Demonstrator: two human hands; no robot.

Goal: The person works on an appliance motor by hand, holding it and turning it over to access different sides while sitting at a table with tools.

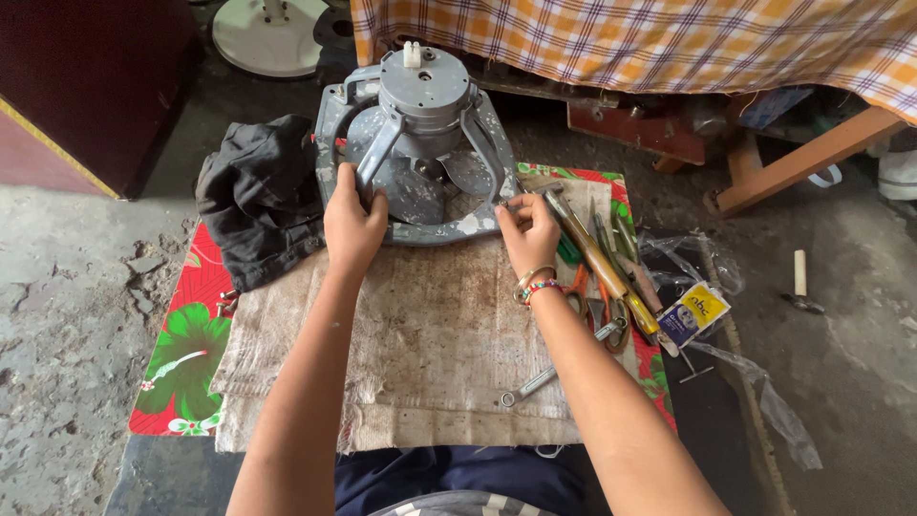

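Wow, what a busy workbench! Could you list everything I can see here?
Fan motor assembly: one, grey, far end of the cloth.
Sackcloth: one, stained beige, over the floral mat.
Floral mat: one, red and green, underneath.
Dark rag: one, black, left of the fan.
Hand tools: several, mixed colours, right edge.
Spanner: one, silver, on the cloth near the right forearm.
Checked cloth: one, orange, top.
Left hand: gripping a frame strut.
Right hand: fingers pinching at the frame rim.
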